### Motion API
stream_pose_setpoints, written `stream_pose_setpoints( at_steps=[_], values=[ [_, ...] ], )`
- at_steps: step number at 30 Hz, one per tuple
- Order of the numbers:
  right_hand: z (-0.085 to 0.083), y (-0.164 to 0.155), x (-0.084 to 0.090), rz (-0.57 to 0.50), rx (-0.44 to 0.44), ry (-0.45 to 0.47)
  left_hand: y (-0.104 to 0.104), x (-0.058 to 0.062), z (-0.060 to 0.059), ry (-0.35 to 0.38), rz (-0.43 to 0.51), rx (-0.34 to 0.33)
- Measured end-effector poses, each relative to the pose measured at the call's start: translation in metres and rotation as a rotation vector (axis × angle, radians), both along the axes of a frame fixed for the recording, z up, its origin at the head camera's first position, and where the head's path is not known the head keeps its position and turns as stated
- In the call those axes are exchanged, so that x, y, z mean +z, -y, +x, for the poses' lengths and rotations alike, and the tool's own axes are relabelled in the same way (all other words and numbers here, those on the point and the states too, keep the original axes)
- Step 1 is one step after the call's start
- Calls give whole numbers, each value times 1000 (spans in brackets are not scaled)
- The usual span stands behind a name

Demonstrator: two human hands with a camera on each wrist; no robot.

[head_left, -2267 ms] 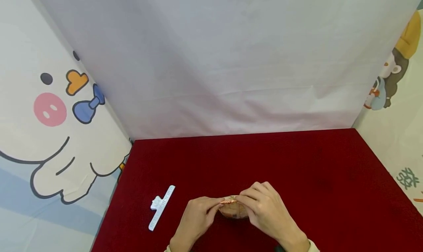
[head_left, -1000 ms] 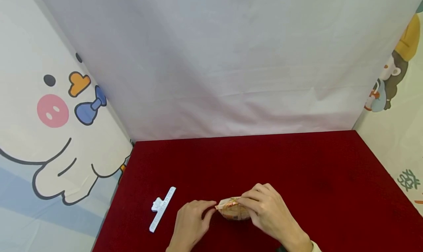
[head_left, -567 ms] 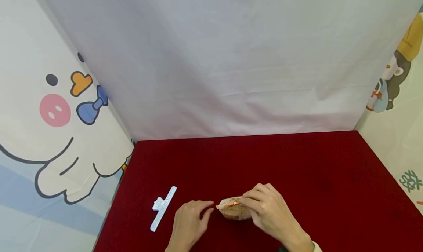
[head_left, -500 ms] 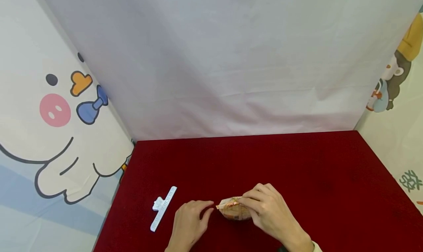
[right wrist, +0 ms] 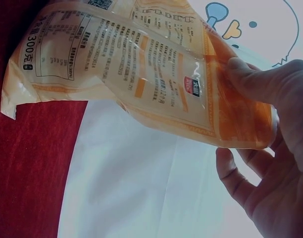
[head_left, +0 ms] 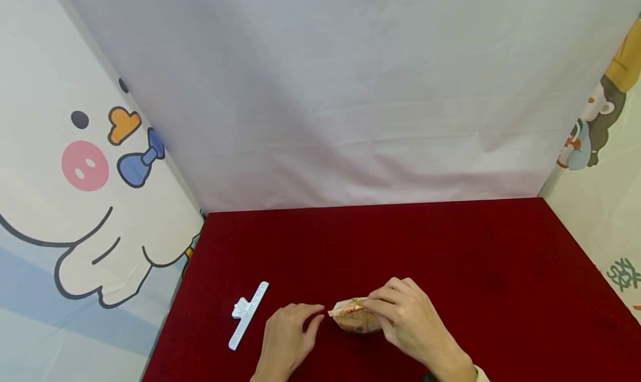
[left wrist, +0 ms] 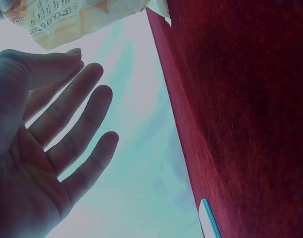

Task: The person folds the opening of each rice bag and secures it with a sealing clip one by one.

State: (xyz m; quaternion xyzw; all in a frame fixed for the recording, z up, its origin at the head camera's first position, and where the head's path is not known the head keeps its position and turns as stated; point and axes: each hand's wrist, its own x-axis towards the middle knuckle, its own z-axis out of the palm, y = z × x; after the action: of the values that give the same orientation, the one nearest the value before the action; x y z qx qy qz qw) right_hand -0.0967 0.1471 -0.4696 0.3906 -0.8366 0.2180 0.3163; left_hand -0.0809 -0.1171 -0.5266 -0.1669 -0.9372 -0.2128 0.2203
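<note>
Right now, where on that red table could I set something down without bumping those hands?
The widest bare stretches of red table lie right of the right hand and behind both hands, up to the white curtain. A narrow strip separates the clip from the left hand. It's crowded around the bag, between the hands.

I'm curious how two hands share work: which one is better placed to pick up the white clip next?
Probably the left hand: it holds nothing and is nearer the white clip, which lies to its left on the red cloth. The right hand is farther away and grips the bag.
</note>
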Motion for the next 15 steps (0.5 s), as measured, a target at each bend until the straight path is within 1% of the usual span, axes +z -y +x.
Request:
stream_pose_setpoints(
  at_steps=[9,15],
  values=[
    [1,0,0,5,-5,13,0,-1,-1,-2,1,4],
    [2,0,0,3,-5,25,0,0,0,-3,1,-6]
  ],
)
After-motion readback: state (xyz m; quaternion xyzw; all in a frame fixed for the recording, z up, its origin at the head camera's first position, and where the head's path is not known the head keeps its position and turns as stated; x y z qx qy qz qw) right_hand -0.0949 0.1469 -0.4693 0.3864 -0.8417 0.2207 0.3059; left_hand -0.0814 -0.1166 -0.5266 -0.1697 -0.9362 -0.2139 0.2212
